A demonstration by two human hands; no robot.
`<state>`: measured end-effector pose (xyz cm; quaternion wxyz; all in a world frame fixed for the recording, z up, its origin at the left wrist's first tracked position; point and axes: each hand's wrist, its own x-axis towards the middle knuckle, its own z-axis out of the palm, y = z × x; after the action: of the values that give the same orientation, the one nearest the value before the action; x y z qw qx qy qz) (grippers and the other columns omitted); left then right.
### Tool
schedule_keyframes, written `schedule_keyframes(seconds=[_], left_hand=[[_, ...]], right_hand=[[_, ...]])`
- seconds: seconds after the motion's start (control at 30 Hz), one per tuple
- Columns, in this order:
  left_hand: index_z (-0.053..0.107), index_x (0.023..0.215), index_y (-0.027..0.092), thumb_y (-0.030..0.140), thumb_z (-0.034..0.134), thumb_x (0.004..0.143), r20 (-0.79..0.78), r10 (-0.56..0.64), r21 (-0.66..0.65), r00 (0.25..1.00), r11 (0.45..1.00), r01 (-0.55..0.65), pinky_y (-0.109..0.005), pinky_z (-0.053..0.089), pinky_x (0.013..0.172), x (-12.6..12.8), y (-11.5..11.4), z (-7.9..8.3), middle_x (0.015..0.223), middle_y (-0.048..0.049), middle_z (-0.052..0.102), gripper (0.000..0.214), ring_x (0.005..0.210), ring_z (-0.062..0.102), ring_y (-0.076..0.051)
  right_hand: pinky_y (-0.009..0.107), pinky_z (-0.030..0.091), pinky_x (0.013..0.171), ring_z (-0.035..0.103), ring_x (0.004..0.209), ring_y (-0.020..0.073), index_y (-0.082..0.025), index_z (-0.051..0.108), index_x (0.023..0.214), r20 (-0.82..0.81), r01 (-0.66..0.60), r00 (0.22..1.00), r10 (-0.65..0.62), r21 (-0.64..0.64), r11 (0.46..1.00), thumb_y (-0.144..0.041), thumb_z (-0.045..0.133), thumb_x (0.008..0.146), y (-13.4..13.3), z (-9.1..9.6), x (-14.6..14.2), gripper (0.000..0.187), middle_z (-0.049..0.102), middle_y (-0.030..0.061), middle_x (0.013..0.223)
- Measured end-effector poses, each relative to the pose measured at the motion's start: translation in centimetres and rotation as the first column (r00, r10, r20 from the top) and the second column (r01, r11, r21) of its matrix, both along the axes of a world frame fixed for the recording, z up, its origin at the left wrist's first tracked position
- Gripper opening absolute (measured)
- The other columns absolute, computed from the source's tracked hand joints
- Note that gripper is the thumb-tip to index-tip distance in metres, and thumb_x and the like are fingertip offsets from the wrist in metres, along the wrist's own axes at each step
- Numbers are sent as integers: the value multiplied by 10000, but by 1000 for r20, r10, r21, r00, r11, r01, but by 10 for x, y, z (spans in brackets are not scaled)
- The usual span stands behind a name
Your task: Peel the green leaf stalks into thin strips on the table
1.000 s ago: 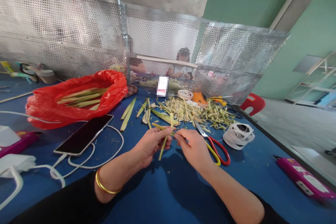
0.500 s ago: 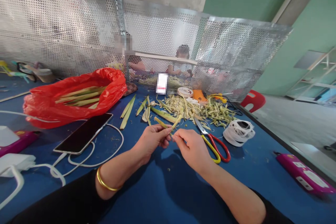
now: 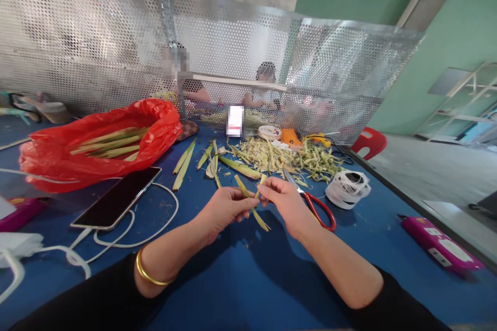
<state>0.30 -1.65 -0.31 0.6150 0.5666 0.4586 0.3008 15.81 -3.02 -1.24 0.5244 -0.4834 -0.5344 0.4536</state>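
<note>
My left hand (image 3: 225,208) is closed in a pinch around crossed pale green leaf strips (image 3: 261,220), whose lower end hangs toward me. One yellowish end sticks up to the left above the thumb. Pinched in my right hand (image 3: 286,202) is another strip end, which rises beside its index finger. The fingertips of both hands nearly meet, and they partly cover where the strips cross. Just beyond the right hand lie scissors (image 3: 322,213) with a red handle, partly hidden by it. Loose leaf pieces (image 3: 239,166) rest on the blue table beyond the hands.
At the left sit a red plastic bag (image 3: 42,158) of long leaves and a phone (image 3: 116,199) with a white cable. Shredded leaf bits (image 3: 264,155) and small folded green pieces (image 3: 318,161) are heaped ahead. A white strip roll (image 3: 347,190) and a purple pack (image 3: 440,243) lie right.
My right hand has turned and moved up along the strips. A strip end now hangs down toward me between the hands. The whole view has shifted slightly.
</note>
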Motion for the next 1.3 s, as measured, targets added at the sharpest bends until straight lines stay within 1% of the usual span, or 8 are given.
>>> schedule_keyframes(seconds=[0.2, 0.37, 0.43, 0.53, 0.77, 0.97, 1.17, 1.3], left_hand=[[709, 724, 140, 388, 717, 616, -42, -22, 28, 999, 999, 23, -216, 223, 441, 1, -1, -3, 450, 42, 476, 270, 433, 357, -73], [673, 642, 136, 378, 683, 623, -74, 0, 3, 997, 1000, 0, -216, 218, 445, 1, -3, -4, 444, 44, 467, 243, 416, 335, -63], [637, 587, 143, 372, 650, 642, -86, -19, 27, 996, 999, 22, -219, 220, 442, 2, -3, -5, 437, 45, 454, 236, 410, 330, -65], [525, 464, 166, 372, 610, 667, -118, -39, 90, 992, 995, 50, -225, 237, 448, 4, -4, -8, 411, 48, 419, 302, 405, 331, -71], [524, 472, 171, 439, 629, 676, -101, -130, 101, 986, 985, 140, -229, 219, 440, 2, -7, -6, 424, 53, 415, 353, 409, 327, -70], [548, 476, 164, 421, 657, 656, -90, -224, 41, 970, 973, 228, -218, 257, 437, 1, -7, 1, 421, 53, 449, 332, 396, 349, -63], [622, 645, 139, 479, 626, 700, 105, -66, -73, 992, 995, 74, -186, 269, 429, -1, -3, 0, 527, 23, 534, 344, 441, 411, -62], [653, 745, 126, 459, 585, 742, 218, 54, -143, 974, 989, -23, -193, 322, 443, -5, 2, 2, 613, -15, 589, 340, 476, 464, -77]], right_hand=[[252, 373, 541, 437, 497, 108, -196, 445, 547, 1, 137, 991, -137, 44, 990, -289, 597, 730, 0, -11, -5, 255, 451, -63, 502], [300, 439, 680, 557, 686, 169, -195, 588, 802, 343, 119, 916, -206, 258, 959, -297, 577, 775, 3, -7, 3, 106, 602, 10, 730], [340, 426, 801, 572, 862, 205, -210, 621, 945, 457, 73, 849, -266, 396, 915, -293, 616, 767, 1, -2, 3, 196, 629, 56, 931], [382, 370, 890, 578, 854, 204, -232, 658, 794, 591, -78, 777, -217, 433, 898, -265, 625, 781, -4, 3, -1, 49, 657, 37, 856], [270, 402, 625, 529, 637, 148, -195, 566, 594, 415, 56, 890, -190, 315, 948, -221, 589, 760, -9, 1, -8, 170, 577, -6, 639], [264, 417, 621, 531, 628, 145, -191, 558, 603, 339, 137, 907, -250, 324, 936, -239, 587, 760, -10, -3, -11, 167, 558, -17, 630], [325, 401, 838, 585, 897, 200, -210, 652, 856, 503, 39, 778, -376, 559, 828, -249, 517, 862, -2, 6, 7, 141, 673, 47, 901], [290, 415, 744, 588, 785, 184, -200, 634, 787, 544, 86, 751, -373, 479, 874, -355, 441, 910, -1, 11, 17, 276, 662, 35, 801]])
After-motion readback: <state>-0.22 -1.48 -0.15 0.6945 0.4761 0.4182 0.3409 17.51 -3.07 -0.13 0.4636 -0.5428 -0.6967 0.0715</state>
